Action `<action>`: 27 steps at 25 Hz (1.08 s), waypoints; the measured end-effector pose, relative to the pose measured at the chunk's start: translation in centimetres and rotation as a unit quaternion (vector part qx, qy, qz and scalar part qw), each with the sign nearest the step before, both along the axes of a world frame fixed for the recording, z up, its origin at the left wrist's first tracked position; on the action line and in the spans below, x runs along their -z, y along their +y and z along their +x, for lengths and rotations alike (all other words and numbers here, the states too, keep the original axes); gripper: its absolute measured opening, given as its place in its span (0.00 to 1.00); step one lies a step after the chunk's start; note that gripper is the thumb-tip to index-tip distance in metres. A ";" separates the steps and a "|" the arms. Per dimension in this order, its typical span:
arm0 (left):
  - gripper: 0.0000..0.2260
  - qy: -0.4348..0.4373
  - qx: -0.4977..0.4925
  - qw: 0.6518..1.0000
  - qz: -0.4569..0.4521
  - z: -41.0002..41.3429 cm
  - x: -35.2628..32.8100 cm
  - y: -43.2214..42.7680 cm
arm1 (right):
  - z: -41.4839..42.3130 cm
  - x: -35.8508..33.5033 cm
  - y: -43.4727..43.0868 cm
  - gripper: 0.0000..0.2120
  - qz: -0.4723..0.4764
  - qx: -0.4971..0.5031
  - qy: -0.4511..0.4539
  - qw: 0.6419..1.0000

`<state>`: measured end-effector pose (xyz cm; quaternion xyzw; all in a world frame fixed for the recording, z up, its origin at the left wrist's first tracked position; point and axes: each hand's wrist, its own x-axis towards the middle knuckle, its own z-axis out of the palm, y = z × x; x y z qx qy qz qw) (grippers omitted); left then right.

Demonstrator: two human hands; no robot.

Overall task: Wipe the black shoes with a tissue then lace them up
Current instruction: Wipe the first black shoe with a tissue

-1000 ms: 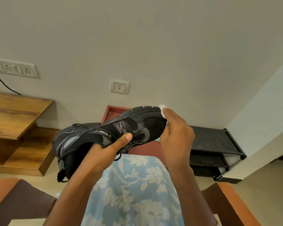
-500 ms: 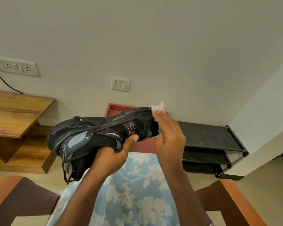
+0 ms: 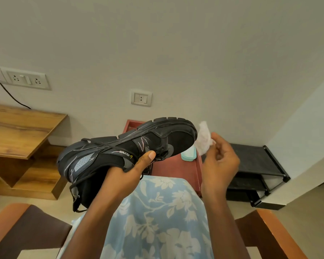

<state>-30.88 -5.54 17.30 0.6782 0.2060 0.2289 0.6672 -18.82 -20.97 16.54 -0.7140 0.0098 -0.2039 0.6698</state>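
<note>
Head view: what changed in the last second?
The right hand, pinching the crumpled white tissue, slid off the toe of the black lace-up sports shoe and now sits just right of it. Nothing was taken or let go. The left hand still grips the shoe's middle.

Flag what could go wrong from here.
The left hand alone holds the shoe mid-air by its middle; pushing on the toe could twist it loose. The right hand only pinches the crumpled tissue, so it may tear or drop. The loose lace dangling at the heel could snag.
</note>
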 end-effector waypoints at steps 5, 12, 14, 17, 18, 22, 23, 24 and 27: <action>0.17 -0.007 0.032 0.999 -0.031 0.3 0.9 0.1 | -1.6 -1.5 1.5 0.11 -0.004 -0.030 -0.111 0.993; 0.11 0.023 0.045 0.999 0.021 0.3 0.8 -0.2 | -0.1 -2.3 1.9 0.04 -0.167 -0.080 -0.119 0.975; 0.11 0.033 0.064 0.996 0.050 0.5 1.1 -0.8 | -1.4 -2.1 3.1 0.04 -0.199 -0.103 -0.159 0.962; 0.12 0.013 0.070 0.993 0.095 0.7 1.7 -1.2 | -4.0 -0.8 4.7 0.07 -0.230 -0.169 -0.242 0.927; 0.14 0.003 0.068 0.993 0.101 0.6 1.8 -1.1 | -4.7 -0.2 4.9 0.09 -0.238 -0.185 -0.271 0.914; 0.11 0.029 0.094 0.988 0.118 0.4 2.2 -0.8 | -3.2 0.3 3.5 0.13 -0.274 -0.157 -0.259 0.913; 0.12 0.033 0.095 0.988 0.116 0.4 2.2 -0.8 | -2.4 0.0 2.7 0.13 -0.286 -0.130 -0.238 0.919; 0.12 0.033 0.096 0.988 0.116 0.4 2.1 -0.9 | -1.5 -0.2 2.0 0.13 -0.299 -0.102 -0.220 0.923; 0.14 0.045 0.106 0.985 0.129 0.4 2.0 -1.0 | -0.1 -0.8 0.4 0.14 -0.311 -0.067 -0.165 0.934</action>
